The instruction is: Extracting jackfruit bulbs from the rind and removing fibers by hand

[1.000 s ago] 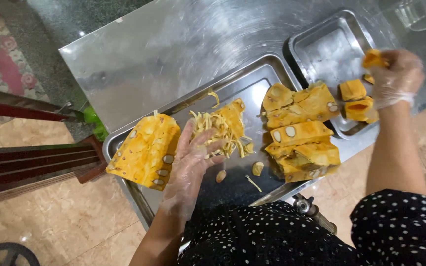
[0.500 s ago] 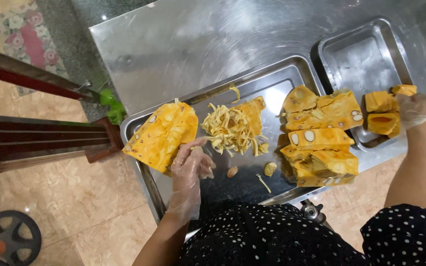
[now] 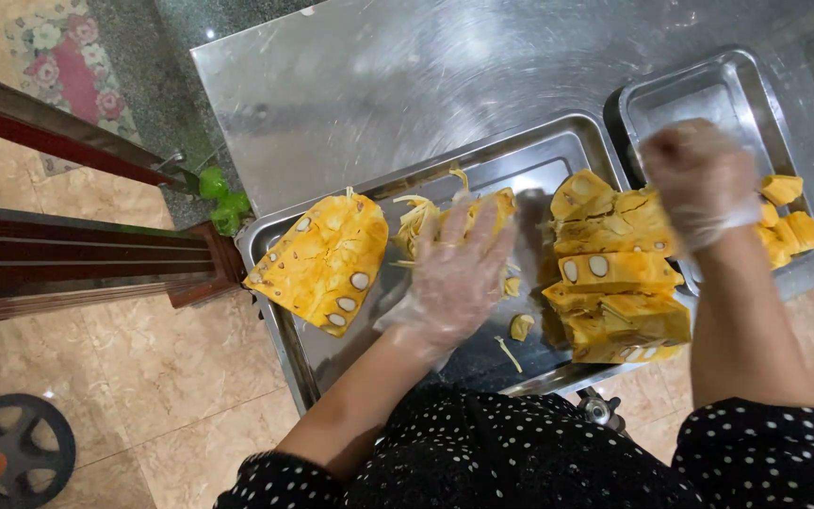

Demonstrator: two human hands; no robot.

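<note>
On the large tray (image 3: 284,330), the left hand (image 3: 459,273) lies spread over the fibre pile (image 3: 426,219); the right hand (image 3: 699,179), fisted, grips stacked slabs (image 3: 614,283). One slab (image 3: 322,259) remains whole; bulbs (image 3: 793,221) fill the small tray (image 3: 690,85).

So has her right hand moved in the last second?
Yes. The right hand has come in from the small tray with the yellow pieces to the stacked fruit chunks.

Steel table (image 3: 350,85), bare and reflective at far side. On it: large steel tray (image 3: 520,160) at near edge, smaller steel tray (image 3: 708,80) to right, touching it, overhanging slightly.
</note>
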